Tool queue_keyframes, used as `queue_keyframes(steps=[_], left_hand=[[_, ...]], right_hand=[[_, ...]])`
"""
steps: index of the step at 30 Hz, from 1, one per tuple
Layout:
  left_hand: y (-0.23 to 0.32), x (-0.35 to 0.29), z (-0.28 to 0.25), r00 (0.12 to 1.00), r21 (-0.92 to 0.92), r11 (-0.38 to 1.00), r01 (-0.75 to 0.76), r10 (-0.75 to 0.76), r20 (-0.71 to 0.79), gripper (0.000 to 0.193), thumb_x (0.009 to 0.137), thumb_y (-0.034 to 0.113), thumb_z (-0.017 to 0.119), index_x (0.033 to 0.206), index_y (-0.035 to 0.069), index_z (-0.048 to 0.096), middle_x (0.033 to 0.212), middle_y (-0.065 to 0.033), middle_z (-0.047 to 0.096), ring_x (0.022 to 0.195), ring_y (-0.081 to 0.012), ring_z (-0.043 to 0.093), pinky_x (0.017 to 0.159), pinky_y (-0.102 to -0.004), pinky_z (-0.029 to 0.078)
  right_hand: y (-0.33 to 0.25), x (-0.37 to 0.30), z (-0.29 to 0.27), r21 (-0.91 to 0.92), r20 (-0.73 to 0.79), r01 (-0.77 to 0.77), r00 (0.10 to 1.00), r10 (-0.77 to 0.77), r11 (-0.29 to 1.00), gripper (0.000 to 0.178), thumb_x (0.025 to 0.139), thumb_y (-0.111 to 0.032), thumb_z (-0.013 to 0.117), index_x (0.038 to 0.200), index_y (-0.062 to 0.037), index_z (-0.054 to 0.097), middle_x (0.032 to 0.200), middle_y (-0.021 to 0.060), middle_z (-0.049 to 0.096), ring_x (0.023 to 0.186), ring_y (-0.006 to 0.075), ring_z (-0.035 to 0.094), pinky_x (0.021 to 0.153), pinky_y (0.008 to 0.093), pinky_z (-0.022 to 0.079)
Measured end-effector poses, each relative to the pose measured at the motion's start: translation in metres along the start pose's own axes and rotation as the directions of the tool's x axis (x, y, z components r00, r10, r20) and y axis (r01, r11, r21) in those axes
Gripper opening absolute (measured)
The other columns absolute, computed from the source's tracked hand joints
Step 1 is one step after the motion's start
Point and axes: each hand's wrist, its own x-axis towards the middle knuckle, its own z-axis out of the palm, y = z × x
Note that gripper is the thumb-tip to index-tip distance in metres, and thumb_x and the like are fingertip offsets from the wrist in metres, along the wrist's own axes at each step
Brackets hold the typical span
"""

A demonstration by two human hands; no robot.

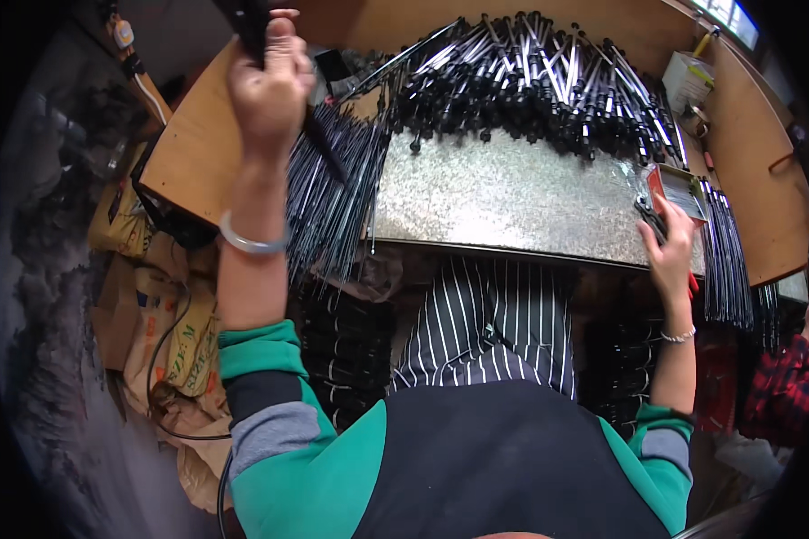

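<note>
Head view: left hand (pixel 270 88) clenches a dark piece (pixel 253 31), right hand's (pixel 673 244) fingers curl round a black tool (pixel 649 217); swinging low could snag thin rods (pixel 328 211)!

A bright window (pixel 735 20) glares beyond the right end of the metal sheet (pixel 512 193), whose surface shines; shadow darkens the space beneath it, and fisheye distortion bends edges around it.

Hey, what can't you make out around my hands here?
Head view:
Upper end of the long black object in the left hand: cut off by the top edge.
Handle end of the dark, narrow hand tool: mostly covered by the right hand.
Contents of the shallow red-edged box: too small to identify, partly behind that hand.
</note>
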Motion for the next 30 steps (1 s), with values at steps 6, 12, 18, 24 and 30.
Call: queue_keyframes(steps=[6, 12, 18, 24, 30], left_hand=[[-0.009, -0.052, 0.119, 0.982, -0.407, 0.913, 0.021, 0.058, 0.181, 0.015, 0.091, 0.017, 0.053, 0.098, 0.004, 0.052, 0.064, 0.0014, 0.048, 0.050, -0.0047, 0.045, 0.045, -0.0178, 0.037], [-0.074, -0.138, 0.166, 0.938, 0.025, 0.999, 0.045, -0.051, 0.343, 0.050, 0.085, 0.014, 0.058, 0.127, -0.002, 0.037, 0.106, -0.0200, 0.059, 0.091, -0.0305, 0.061, 0.074, -0.0325, 0.048], [-0.091, -0.197, 0.170, 0.880, 0.120, 0.977, 0.178, -0.213, 0.426, 0.030, 0.089, 0.013, 0.053, 0.114, -0.001, 0.043, 0.089, -0.0157, 0.061, 0.075, -0.0285, 0.063, 0.068, -0.0339, 0.049], [-0.060, -0.245, 0.168, 0.820, -0.081, 0.843, 0.532, -0.489, 0.297, 0.017, 0.093, 0.013, 0.046, 0.103, -0.001, 0.048, 0.075, -0.0047, 0.056, 0.065, -0.0111, 0.056, 0.061, -0.0245, 0.045], [-0.024, -0.297, 0.120, 0.349, -0.190, 0.307, 0.933, -0.634, 0.690, 0.030, 0.097, 0.031, 0.038, 0.083, 0.007, 0.049, 0.059, 0.0023, 0.041, 0.052, -0.0079, 0.041, 0.053, -0.0226, 0.040]], right_hand=[[-0.140, 0.095, 0.014, 0.719, -0.033, 0.213, 0.962, -0.273, 0.662, 0.072, 0.078, -0.031, 0.069, 0.133, -0.0009, 0.033, 0.118, 0.0148, 0.054, 0.111, 0.0222, 0.051, 0.096, 0.0354, 0.038], [-0.152, 0.111, 0.040, 0.949, 0.037, 0.037, 0.973, -0.228, 0.313, 0.027, 0.083, -0.012, 0.064, 0.105, 0.0012, 0.056, 0.086, 0.0091, 0.066, 0.081, 0.0131, 0.062, 0.076, 0.0282, 0.050], [-0.160, 0.109, 0.018, 0.986, -0.109, 0.117, 0.992, -0.070, 0.123, 0.026, 0.089, -0.024, 0.056, 0.073, -0.0031, 0.053, 0.057, 0.0016, 0.053, 0.049, 0.0091, 0.054, 0.048, 0.0223, 0.047], [-0.139, 0.101, 0.020, 0.985, 0.172, -0.175, 0.974, 0.146, 0.007, 0.040, 0.086, -0.040, 0.058, 0.065, -0.0081, 0.046, 0.053, 0.0007, 0.049, 0.040, 0.0062, 0.044, 0.035, 0.0219, 0.033], [-0.101, 0.063, 0.066, 0.593, 0.306, -0.439, 0.898, 0.315, 0.675, 0.074, 0.077, -0.047, 0.066, 0.122, 0.0042, 0.038, 0.109, 0.0181, 0.053, 0.096, 0.0221, 0.053, 0.084, 0.0347, 0.044]])
